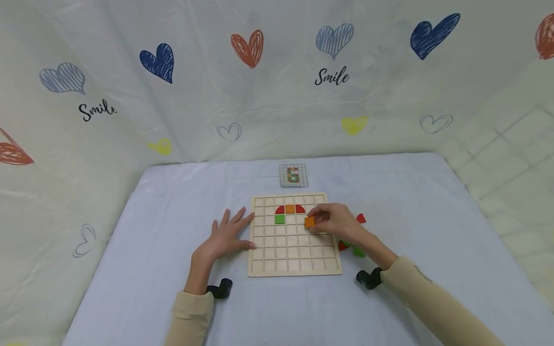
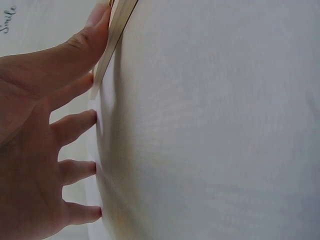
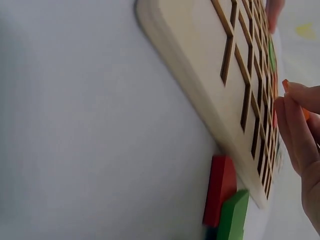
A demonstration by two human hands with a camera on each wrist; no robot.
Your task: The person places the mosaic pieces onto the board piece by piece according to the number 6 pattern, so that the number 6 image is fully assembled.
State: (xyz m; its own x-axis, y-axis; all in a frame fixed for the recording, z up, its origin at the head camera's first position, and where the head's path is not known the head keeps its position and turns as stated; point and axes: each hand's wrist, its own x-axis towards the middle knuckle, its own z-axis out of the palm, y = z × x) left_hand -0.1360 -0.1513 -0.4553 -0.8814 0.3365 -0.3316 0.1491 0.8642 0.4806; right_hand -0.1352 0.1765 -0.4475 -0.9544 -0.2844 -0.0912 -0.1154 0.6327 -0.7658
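A wooden grid board [image 1: 294, 265] lies on the table. Near its top sit two red quarter-round blocks [image 1: 280, 210] with an orange square block [image 1: 289, 209] between them, and a green square block [image 1: 280, 219] below the left one. My right hand [image 1: 335, 221] pinches another orange square block [image 1: 309, 222] over the right part of the grid. My left hand [image 1: 225, 238] is spread, its thumb and index fingertip touching the board's left edge. In the left wrist view the other fingertips [image 2: 90, 167] rest on the cloth.
A small pattern card [image 1: 293, 175] lies behind the board. Right of the board are loose blocks, among them a red block [image 1: 361, 218] and a green block [image 1: 358, 251], partly hidden by my right forearm. A white cloth [image 1: 173, 230] covers the table.
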